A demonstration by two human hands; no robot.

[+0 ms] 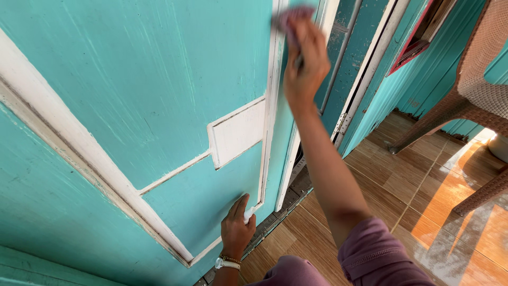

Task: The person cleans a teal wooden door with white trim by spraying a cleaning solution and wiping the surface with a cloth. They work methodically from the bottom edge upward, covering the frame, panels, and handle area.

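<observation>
A turquoise wooden door point(159, 79) with white trim strips and a white rectangular panel point(238, 132) fills the left of the view. My right hand point(304, 58) is raised high against the door's white edge strip, gripping a blurred purple cloth or pad point(291, 16) along with a dark handle. My left hand point(237, 228) rests flat low on the door, fingers spread beside the corner of the white trim. It wears a bracelet and a white watch at the wrist.
A brown woven chair point(476, 90) stands at the right on an orange-brown tiled floor point(413, 201). Turquoise wall boards and a red-framed window point(418, 37) lie beyond the door frame. A dark threshold strip runs under the door.
</observation>
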